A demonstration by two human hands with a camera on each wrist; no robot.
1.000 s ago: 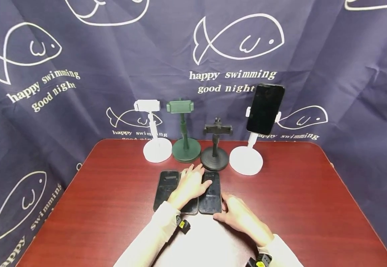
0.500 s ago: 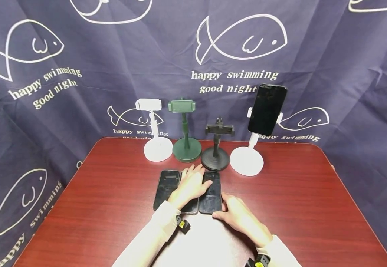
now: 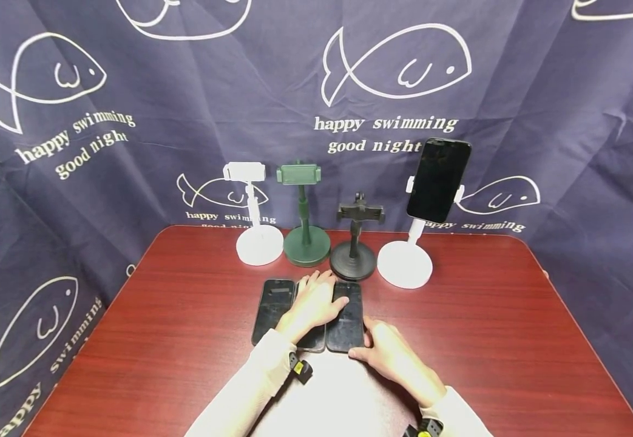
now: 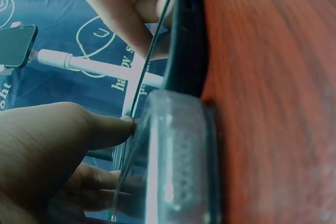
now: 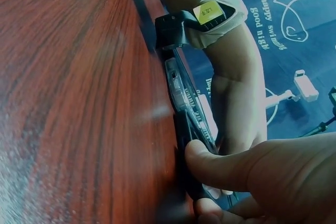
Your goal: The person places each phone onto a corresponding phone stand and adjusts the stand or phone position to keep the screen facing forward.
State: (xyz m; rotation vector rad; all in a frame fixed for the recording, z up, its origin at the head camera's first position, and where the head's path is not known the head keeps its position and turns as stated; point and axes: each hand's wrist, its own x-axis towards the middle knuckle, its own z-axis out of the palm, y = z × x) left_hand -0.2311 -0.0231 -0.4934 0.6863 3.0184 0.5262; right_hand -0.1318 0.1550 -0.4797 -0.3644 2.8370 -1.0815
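Observation:
Three smartphones lie side by side on the table: a left smartphone (image 3: 272,312), a middle smartphone (image 3: 314,338) and a right smartphone (image 3: 345,331). My left hand (image 3: 311,304) rests flat across the middle one, covering much of it, its fingers extended and its thumb reaching onto the right one's screen. My right hand (image 3: 389,349) holds the lower right corner of the right smartphone, thumb at the bottom edge and fingers at the side. In the right wrist view, the thumb (image 5: 210,165) presses on the dark phone's end, near a clear-cased phone (image 5: 177,85).
Behind the phones stand a white phone stand (image 3: 259,246), a green one (image 3: 306,247) and a black one (image 3: 353,261). Farther right, another white stand (image 3: 405,265) bears an upright smartphone (image 3: 439,181). A blue fish-patterned curtain (image 3: 212,109) hangs behind the red-brown table (image 3: 491,328).
The head view has shifted slightly. Both hands and the smartphones keep practically the same places.

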